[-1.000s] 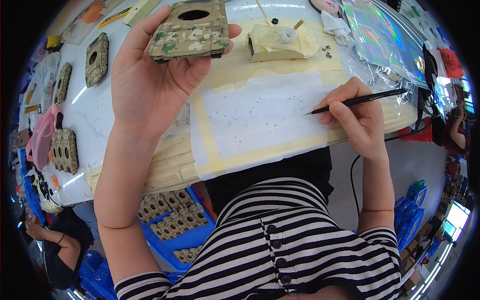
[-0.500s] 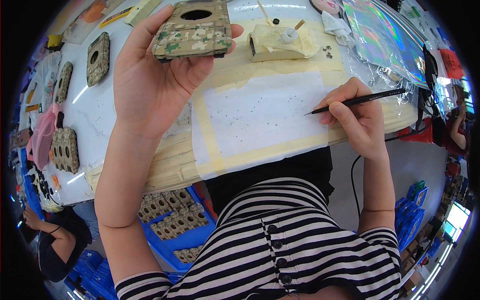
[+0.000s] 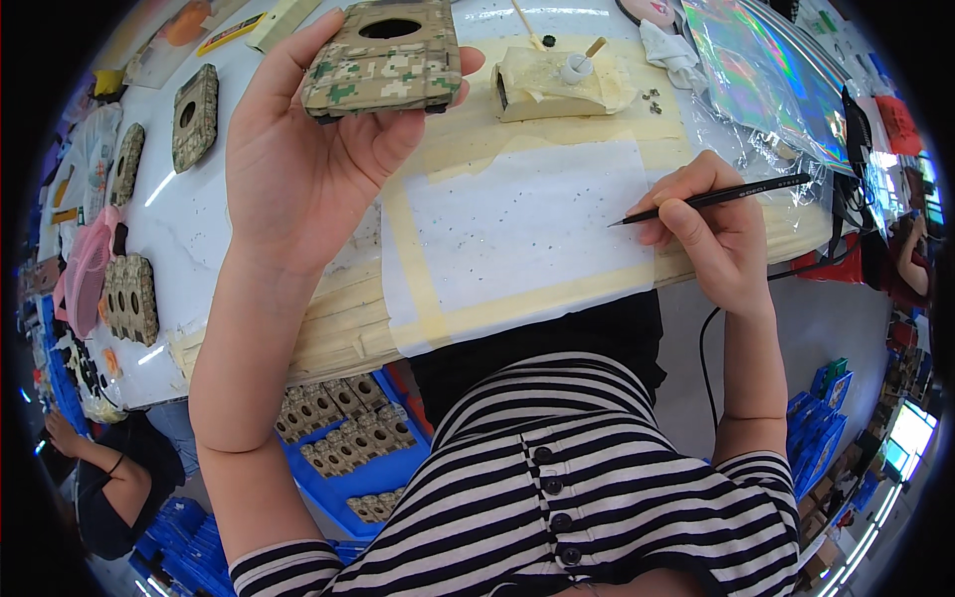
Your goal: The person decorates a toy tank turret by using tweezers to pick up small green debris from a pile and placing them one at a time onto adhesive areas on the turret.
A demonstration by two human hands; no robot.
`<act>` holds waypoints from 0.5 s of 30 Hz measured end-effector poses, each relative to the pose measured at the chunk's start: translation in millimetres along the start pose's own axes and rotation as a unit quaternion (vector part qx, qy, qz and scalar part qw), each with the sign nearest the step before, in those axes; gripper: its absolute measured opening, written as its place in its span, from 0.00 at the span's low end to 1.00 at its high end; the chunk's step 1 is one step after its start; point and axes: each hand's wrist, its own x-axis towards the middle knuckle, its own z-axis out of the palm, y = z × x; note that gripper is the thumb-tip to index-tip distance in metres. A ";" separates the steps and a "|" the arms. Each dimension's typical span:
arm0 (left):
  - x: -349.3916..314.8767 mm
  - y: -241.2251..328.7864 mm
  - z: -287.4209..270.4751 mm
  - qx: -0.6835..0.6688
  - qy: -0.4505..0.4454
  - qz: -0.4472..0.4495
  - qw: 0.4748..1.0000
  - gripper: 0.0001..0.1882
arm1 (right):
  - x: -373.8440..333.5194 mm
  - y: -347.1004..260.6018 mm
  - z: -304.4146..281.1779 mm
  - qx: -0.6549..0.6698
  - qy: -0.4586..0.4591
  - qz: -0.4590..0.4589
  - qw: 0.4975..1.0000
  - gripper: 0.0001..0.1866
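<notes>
My left hand (image 3: 308, 164) grips a camouflage-patterned toy vehicle hull (image 3: 383, 72) by its sides, lifted at the far left of the work area. A dark round hole shows in the hull's top. My right hand (image 3: 711, 234) pinches a slim black fine-tipped tool, like a tweezer or brush (image 3: 731, 195), its tip pointing left above a white sheet (image 3: 537, 234). Small dark specks lie scattered on that sheet. Beyond it, a taped block (image 3: 557, 88) carries a small white cup (image 3: 577, 68) with a stick standing in it.
More camouflage hulls (image 3: 195, 117) stand on the table's left side beside a pink basket (image 3: 85, 274). Below the table edge, a blue crate (image 3: 343, 485) holds several camouflage parts. Shiny film (image 3: 761, 75) lies at the far right. Another person's arm (image 3: 99, 463) shows at lower left.
My right hand and the black tool have shifted very slightly. The hull in my left hand stays nearly where it was.
</notes>
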 end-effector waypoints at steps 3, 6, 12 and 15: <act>-0.6 0.2 0.9 -0.002 -0.001 -0.003 1.000 0.28 | -0.5 0.0 -0.4 0.002 0.003 -0.005 1.000 0.06; -0.7 -0.4 1.3 0.003 0.003 0.003 1.000 0.28 | 0.7 -2.6 0.7 0.029 0.044 -0.027 0.998 0.06; -3.7 -4.1 4.4 -0.030 0.061 0.008 0.998 0.28 | 28.1 -33.5 4.5 0.024 0.114 -0.169 0.979 0.07; -5.6 -5.9 11.2 -0.051 0.067 0.001 0.996 0.27 | 44.9 -57.9 15.9 -0.014 0.120 -0.223 0.967 0.10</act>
